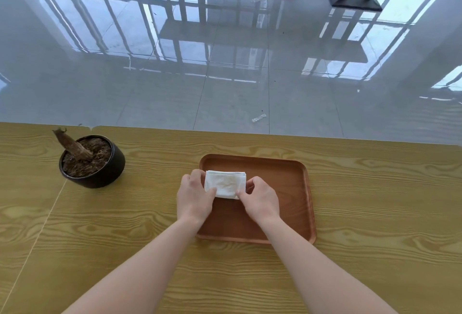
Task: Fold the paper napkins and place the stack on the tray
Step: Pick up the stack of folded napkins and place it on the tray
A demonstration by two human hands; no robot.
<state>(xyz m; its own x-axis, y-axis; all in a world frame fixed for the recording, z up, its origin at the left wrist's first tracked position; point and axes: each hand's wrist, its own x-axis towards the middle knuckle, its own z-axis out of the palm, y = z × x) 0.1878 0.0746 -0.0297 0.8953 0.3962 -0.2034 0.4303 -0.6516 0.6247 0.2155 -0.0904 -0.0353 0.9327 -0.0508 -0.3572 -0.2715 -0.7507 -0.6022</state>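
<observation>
White paper: the napkin stack (225,184) sat between the two hands, over the far left part of the tray (287,203); whether it rested flat on the wood or hung just above it, I could not tell.
Risk: thin loose sheets looked likely to fan out or slide askew if one hand let go before the other, or if the pinch dragged the top sheet on release.
Second risk: the stack lay close to the tray's left rim, under the left fingers, so a careless push from the right could have tipped a corner over the edge.
Left hand (193,197): curled partly closed, thumb pressing the stack's near left corner, fingers wrapped round its left side.
Right hand (260,200): likewise half closed, thumb and fingertips pinching the near right corner.
Plant pot (92,161): well off to the left of the grip, clear of it.
Table (375,251): bare wood grain on all sides of the hands.
</observation>
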